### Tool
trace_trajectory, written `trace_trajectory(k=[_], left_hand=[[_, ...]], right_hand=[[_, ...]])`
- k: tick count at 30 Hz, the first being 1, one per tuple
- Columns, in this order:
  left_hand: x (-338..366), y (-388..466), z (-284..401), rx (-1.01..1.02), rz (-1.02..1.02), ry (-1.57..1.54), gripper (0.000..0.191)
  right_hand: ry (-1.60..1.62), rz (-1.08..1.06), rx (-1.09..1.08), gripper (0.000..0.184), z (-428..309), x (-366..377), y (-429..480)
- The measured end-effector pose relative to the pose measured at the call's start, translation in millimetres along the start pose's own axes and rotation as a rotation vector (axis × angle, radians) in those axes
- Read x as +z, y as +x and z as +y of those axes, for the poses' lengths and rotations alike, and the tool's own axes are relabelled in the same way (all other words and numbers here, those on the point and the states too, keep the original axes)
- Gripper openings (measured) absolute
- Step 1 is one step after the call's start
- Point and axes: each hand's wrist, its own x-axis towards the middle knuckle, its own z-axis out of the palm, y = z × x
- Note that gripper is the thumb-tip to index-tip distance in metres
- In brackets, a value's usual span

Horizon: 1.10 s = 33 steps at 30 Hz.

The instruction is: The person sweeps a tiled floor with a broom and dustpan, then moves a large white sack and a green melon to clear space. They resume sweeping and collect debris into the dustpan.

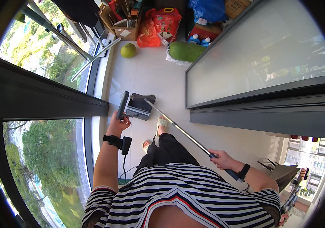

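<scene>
My left hand (119, 122) is closed around the handle of a long-handled dustpan (141, 114), just below its dark upper grip (123, 105). The dustpan is low over the tiled floor, its toothed comb strip facing up; whether it touches the floor I cannot tell. My right hand (222, 160) grips the dark handle end of a broom (176, 126) with a telescopic metal pole. The pole slants forward and left, and the broom's bristle head (143, 97) lies over the far part of the dustpan.
Windows run along the left, where a squeegee-type tool (95, 58) leans. Ahead on the floor (151, 72) sit a pomelo-like green fruit (128, 50), a winter melon (186, 51), a red rice bag (166, 25) and a cardboard box (127, 32). A framed glass door (259, 59) stands at right.
</scene>
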Motion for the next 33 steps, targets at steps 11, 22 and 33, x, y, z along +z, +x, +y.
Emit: trace_trajectory(k=[11, 22, 33], left_hand=[[-79.8, -45.0, -19.8, -0.009, 0.042, -0.181, 0.011], [-92.9, -30.8, -17.4, -0.041, 0.080, -0.154, 0.012], [-121.8, -56.7, -37.5, 0.020, 0.026, -0.057, 0.013]], right_hand=[[-0.301, 0.190, -0.249, 0.056, -80.3, -0.4, 168.7], [0.027, -0.136, 0.052, 0.054, 2.8, 60.2, 44.9], [0.062, 0.212, -0.206, 0.056, 17.6, 60.2, 69.1]])
